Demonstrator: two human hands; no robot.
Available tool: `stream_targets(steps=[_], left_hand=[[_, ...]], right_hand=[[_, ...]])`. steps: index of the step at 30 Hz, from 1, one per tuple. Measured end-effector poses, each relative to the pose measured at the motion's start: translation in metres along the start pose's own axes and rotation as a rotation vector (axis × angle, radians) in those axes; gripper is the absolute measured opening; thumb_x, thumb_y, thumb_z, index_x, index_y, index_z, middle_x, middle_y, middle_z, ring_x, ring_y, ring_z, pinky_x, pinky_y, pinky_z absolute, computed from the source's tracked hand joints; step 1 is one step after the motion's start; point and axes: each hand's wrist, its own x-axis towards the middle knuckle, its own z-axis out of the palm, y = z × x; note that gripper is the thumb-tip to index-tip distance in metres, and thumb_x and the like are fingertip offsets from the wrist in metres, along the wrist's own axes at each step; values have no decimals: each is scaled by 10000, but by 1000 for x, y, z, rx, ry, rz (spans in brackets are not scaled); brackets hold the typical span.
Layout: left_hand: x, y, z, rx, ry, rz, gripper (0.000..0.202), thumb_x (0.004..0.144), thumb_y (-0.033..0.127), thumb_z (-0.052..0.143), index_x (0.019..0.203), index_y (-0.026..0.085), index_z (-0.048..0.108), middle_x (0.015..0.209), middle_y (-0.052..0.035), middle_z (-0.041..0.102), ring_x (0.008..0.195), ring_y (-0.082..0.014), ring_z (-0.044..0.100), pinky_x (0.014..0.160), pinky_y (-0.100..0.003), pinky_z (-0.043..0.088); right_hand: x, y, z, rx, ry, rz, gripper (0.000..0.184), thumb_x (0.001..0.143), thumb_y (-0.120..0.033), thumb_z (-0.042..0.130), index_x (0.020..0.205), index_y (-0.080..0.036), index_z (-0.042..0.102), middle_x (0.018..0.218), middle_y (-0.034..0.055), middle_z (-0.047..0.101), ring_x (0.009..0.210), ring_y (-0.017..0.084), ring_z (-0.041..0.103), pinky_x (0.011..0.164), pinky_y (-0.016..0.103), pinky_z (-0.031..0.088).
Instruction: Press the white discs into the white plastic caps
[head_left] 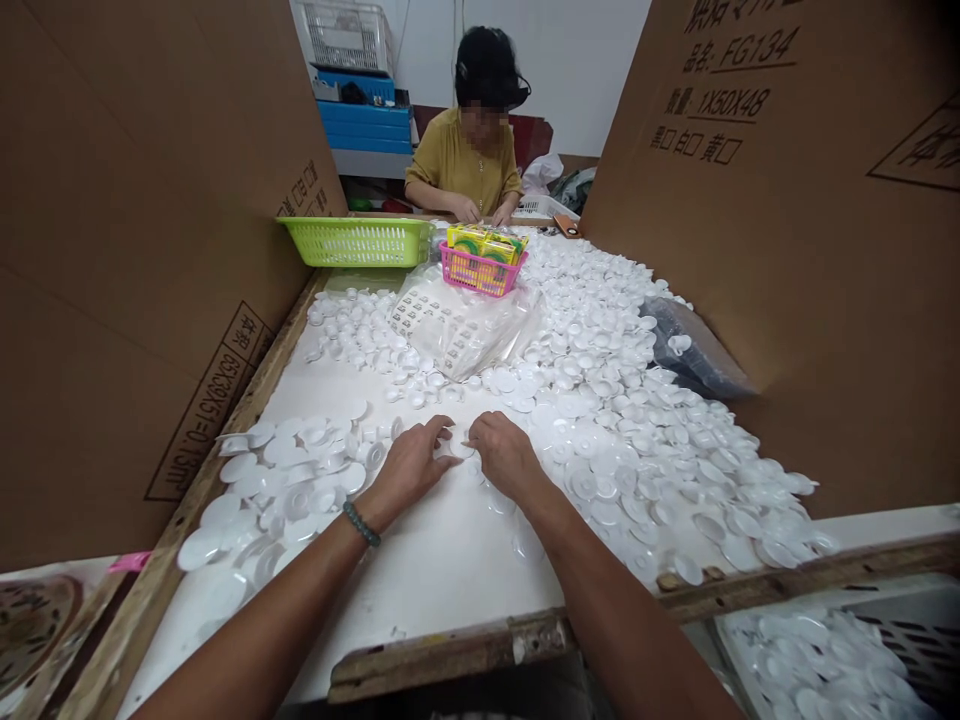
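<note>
My left hand (411,464) and my right hand (504,456) meet at the middle of a white table (442,560), fingertips together, pinching small white plastic parts (459,447). A beaded bracelet (362,524) sits on my left wrist. A heap of white round discs (277,480) lies left of my left hand. A much larger heap of white plastic caps and discs (637,420) spreads to the right of my right hand. More small white caps (360,335) lie farther back.
Tall cardboard sheets stand on the left (135,250) and right (787,200). A clear plastic bag (457,325), a pink basket (481,268) and a green basket (360,240) lie at the back. Another person (469,150) works at the far end. A crate of white parts (832,655) sits lower right.
</note>
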Motion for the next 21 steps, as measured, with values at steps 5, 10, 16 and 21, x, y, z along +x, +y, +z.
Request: stream_targets(steps=[5, 10, 16, 21], left_hand=[[5, -2, 9, -6, 5, 2, 383, 725, 243, 588, 1094, 219, 486, 967, -30, 631, 808, -186, 564, 696, -296, 429], [6, -1, 9, -34, 21, -5, 324, 722, 197, 544, 1043, 212, 505, 946, -29, 631, 782, -167, 567, 679, -271, 429], [4, 2, 5, -70, 9, -2, 335, 704, 258, 557, 1034, 206, 531, 924, -48, 626, 806, -185, 571, 700, -286, 439], [1, 5, -1, -99, 14, -48, 439, 668, 331, 626, 1076, 206, 524, 931, -58, 626, 859, -213, 571, 714, -309, 445]], right_hand=[[0, 1, 3, -51, -39, -1, 159, 873, -137, 462, 754, -166, 564, 792, 42, 567, 761, 155, 472, 665, 258, 358], [1, -2, 3, -39, -84, -3, 172, 856, -109, 462, 738, -168, 572, 767, 34, 577, 736, 149, 467, 656, 256, 341], [1, -1, 6, 2, -104, 0, 182, 849, -104, 462, 726, -177, 575, 738, 29, 589, 700, 149, 468, 641, 263, 329], [2, -4, -1, 11, -55, 35, 194, 871, -153, 450, 716, -176, 564, 745, 40, 583, 714, 158, 477, 645, 266, 345]])
